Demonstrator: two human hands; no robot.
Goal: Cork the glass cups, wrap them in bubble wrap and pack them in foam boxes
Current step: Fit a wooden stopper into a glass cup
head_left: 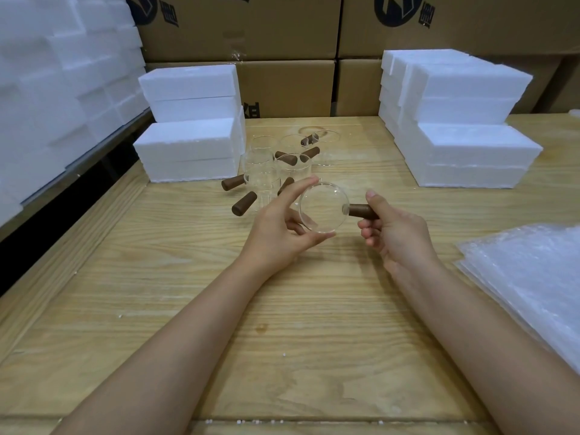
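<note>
A clear glass cup (pixel 323 207) is held above the middle of the wooden table (pixel 219 324), its round mouth facing me. My left hand (pixel 279 227) pinches its rim between thumb and fingers. A brown cork handle (pixel 359 211) sticks out of the cup's right side, and my right hand (pixel 392 229) grips it. Behind the hands stand several more glass cups (pixel 266 180) with brown cork handles (pixel 244 204). A stack of bubble wrap sheets (pixel 533 277) lies at the right edge.
White foam boxes are stacked at the back left (pixel 188 146) and back right (pixel 461 136). More foam blocks (pixel 56 73) pile up along the left side. Cardboard cartons (pixel 282 42) form a wall behind the table. A dark gap runs along the table's left edge.
</note>
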